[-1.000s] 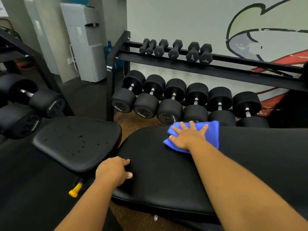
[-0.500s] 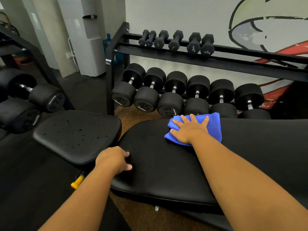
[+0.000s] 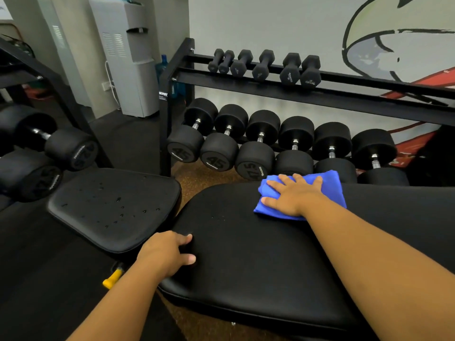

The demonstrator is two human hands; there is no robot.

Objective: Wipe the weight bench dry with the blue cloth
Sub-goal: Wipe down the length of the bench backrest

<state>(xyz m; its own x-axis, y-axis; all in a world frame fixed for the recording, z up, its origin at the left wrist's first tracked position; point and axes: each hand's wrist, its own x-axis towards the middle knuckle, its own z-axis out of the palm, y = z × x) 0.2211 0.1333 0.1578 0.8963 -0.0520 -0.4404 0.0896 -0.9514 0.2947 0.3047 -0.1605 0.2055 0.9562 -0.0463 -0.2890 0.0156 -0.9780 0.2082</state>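
The black weight bench has a long back pad (image 3: 258,262) in front of me and a separate seat pad (image 3: 113,205) to its left. Water droplets dot the seat pad, and a few sit on the back pad near its left end. A folded blue cloth (image 3: 330,193) lies on the far edge of the back pad. My right hand (image 3: 293,195) presses flat on the cloth with fingers spread. My left hand (image 3: 167,254) grips the left end of the back pad, fingers curled over its edge.
A black dumbbell rack (image 3: 320,82) stands just behind the bench, large round dumbbells below and small hex ones above. More dumbbells (image 3: 61,148) sit on a rack at the left. A yellow adjustment knob (image 3: 112,279) sticks out under the seat. A white water dispenser (image 3: 128,57) stands at the back.
My right hand and the blue cloth have stayed at about the same spot on the far edge of the back pad. My left hand keeps its grip. The view has shifted slightly.
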